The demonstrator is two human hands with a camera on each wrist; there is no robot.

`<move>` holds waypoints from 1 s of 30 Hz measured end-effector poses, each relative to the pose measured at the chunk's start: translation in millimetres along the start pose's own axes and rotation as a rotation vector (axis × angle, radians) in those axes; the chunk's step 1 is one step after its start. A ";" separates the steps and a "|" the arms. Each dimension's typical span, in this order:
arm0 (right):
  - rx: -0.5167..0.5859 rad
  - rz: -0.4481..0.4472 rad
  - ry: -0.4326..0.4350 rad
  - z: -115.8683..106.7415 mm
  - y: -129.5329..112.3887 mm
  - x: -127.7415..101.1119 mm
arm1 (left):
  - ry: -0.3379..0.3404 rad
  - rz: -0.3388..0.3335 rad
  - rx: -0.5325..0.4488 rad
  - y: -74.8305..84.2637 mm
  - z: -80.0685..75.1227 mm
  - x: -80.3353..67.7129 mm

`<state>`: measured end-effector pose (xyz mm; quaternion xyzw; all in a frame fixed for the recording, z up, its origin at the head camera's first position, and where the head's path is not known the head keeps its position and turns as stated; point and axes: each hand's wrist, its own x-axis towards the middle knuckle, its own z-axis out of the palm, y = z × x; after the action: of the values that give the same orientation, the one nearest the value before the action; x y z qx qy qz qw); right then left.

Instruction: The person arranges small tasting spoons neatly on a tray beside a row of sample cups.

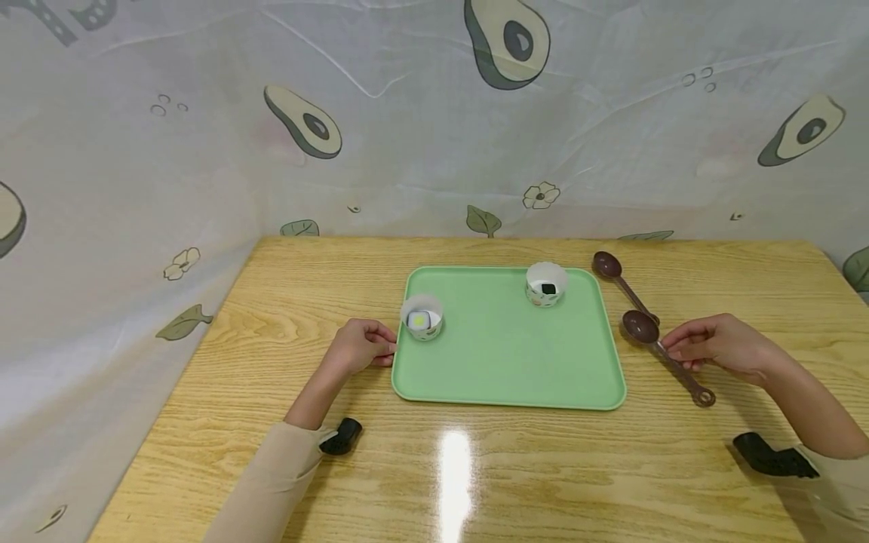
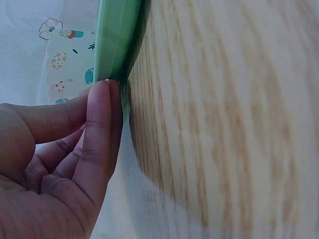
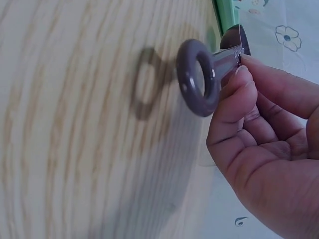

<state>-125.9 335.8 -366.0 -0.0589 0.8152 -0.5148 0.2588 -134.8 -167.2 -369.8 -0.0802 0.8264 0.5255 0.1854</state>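
My right hand (image 1: 720, 348) pinches the handle of a dark brown spoon (image 1: 641, 326) with a deep round bowl, to the right of the tray. In the right wrist view the ring-shaped end of this spoon (image 3: 197, 77) points toward the camera, held off the table with its shadow beside it. At the left rim of a light green tray (image 1: 509, 354), my left hand (image 1: 358, 347) pinches the edge between thumb and fingers. A small white patterned cup (image 1: 428, 332) with a white-and-yellow piece inside stands near that rim. Another patterned cup (image 1: 545, 298), holding a small black piece, stands at the tray's back right.
A second brown spoon (image 1: 606, 265) lies on the table behind the held one, bowl toward the back. The wooden table (image 1: 326, 279) meets a hanging cloth (image 1: 407, 136) printed with avocados at the back and left.
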 end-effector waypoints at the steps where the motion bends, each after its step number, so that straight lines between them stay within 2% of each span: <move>1: 0.004 0.000 0.001 -0.7 -0.3 -0.3 | 0.001 -0.001 -0.002 0.1 0.0 -0.2; 15: -0.002 0.060 0.032 -6.9 -14.1 -1.0 | 0.004 -0.015 -0.006 -0.7 -0.4 0.8; 23: -0.004 0.052 0.058 -6.5 -24.4 4.4 | 0.002 -0.015 -0.002 -1.7 -0.4 1.3; 30: 0.037 0.053 0.063 -1.5 -32.1 11.0 | 0.001 -0.010 -0.003 -1.7 0.0 1.6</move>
<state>-141.5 318.2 -341.6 -0.0165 0.8145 -0.5245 0.2476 -135.7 -167.8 -371.9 -0.0850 0.8254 0.5256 0.1875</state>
